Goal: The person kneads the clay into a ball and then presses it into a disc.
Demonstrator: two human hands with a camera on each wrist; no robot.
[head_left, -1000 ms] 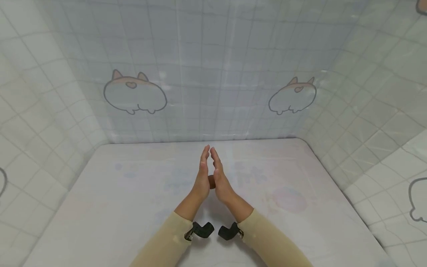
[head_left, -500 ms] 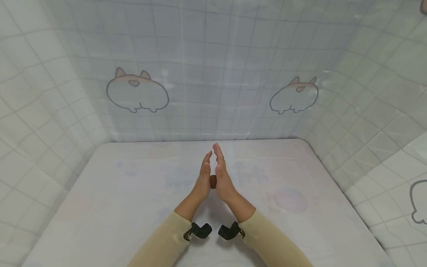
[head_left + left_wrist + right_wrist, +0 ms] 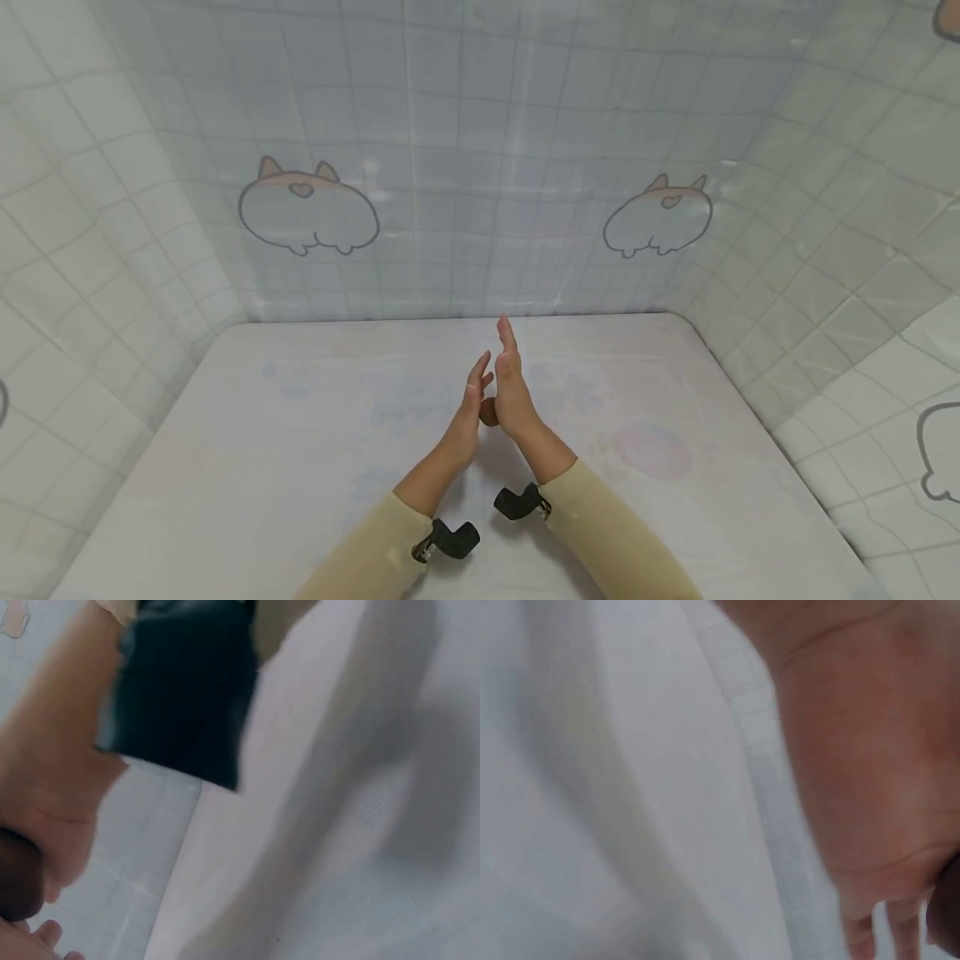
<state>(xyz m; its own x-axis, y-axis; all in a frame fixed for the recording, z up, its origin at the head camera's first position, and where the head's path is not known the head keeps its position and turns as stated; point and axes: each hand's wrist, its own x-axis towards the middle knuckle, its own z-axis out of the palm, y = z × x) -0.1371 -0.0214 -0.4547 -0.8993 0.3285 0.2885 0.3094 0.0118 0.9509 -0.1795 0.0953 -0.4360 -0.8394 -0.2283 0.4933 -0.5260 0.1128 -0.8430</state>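
Observation:
A smooth, rounded brown lump [image 3: 488, 412] sits between two facing palms, above the table. Its kind is not clear; it looks like a ball of dough or clay. My left hand [image 3: 467, 417] presses on its left side with fingers pointing forward. On the other side, my right hand [image 3: 514, 398] lies flat against it, fingers straight and reaching farther forward than the left ones. Part of the brown lump [image 3: 19, 877] appears at the left edge of the left wrist view. In the right wrist view, a broad palm [image 3: 870, 765] borders the lump [image 3: 946, 911] at the lower right.
Below the hands spreads a white table [image 3: 285, 467] with faint pastel prints. Pale tiled-pattern walls with cartoon animal drawings, such as the one at left [image 3: 309, 212], enclose it at the back and both sides. Black camera mounts [image 3: 456, 540] project inward from both sleeves.
My right hand has slid forward while my left hand has drawn back. Both hands and the brown lump have shifted slightly to the right.

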